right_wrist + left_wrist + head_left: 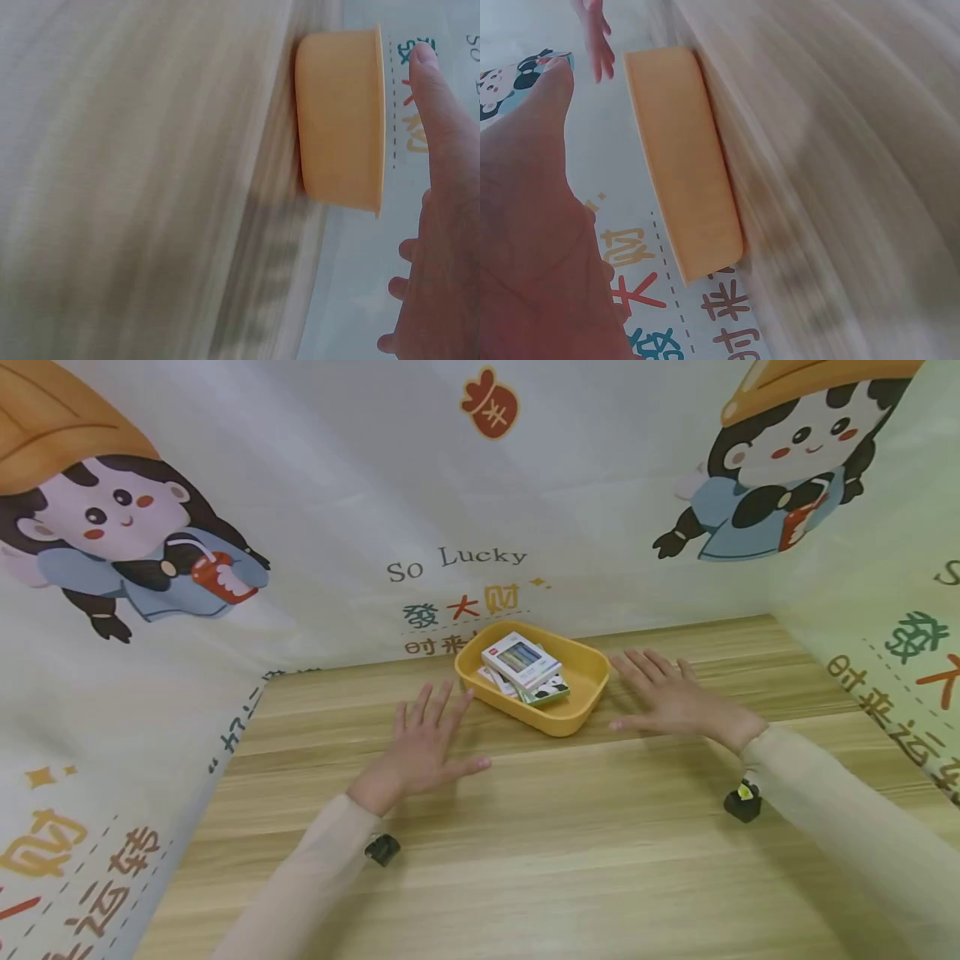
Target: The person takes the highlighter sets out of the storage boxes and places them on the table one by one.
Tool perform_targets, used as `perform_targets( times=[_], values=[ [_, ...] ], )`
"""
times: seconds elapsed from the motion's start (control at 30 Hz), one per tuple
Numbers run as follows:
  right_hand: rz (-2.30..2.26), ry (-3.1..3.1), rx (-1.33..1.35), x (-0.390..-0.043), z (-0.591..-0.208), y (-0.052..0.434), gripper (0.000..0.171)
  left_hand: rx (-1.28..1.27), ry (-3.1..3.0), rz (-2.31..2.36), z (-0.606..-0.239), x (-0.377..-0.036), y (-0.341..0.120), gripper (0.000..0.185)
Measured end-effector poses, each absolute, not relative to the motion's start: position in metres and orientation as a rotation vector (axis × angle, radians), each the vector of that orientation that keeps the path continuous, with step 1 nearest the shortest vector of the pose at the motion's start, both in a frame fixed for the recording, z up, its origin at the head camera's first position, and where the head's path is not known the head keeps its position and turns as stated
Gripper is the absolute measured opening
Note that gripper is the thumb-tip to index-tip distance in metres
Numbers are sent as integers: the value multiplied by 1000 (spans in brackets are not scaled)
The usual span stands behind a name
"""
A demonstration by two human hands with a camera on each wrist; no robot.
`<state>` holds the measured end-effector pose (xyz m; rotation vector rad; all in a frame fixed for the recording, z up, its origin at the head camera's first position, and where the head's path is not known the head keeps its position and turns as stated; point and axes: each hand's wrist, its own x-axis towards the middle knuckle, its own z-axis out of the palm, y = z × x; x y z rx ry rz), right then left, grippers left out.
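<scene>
A yellow plastic basket (577, 724) stands at the back of the wooden table. Inside it lie a white box with a picture window (521, 658) and, under that, a panda-printed box (551, 689) and another pale box. Spread-fingered, my left hand (420, 752) hovers at the basket's front left, holding nothing. My right hand (667, 697) is on the other side, fingers straight and pointing at the basket's right end, also holding nothing. Both wrist views show the basket's outer wall (686, 165) with the thumb beside it; its contents are hidden there.
Behind and on both sides, a white printed cloth (337, 468) with cartoon figures and lettering hangs down to the wooden table (540, 860). Small black devices sit under each wrist, the left one (382, 849) and the right one (742, 802).
</scene>
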<state>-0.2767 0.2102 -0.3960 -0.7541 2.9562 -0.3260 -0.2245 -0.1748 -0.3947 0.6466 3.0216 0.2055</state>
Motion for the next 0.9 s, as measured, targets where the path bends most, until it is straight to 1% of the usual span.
perform_targets(
  times=[0.47, 0.9],
  values=[
    [-281, 2919, -783, -315, -388, 189, 94, 604, 2988, 210, -388, -236, -174, 100],
    [-328, 2871, -759, -332, -394, 180, 93, 614, 2985, 173, -383, -253, -167, 99]
  ],
)
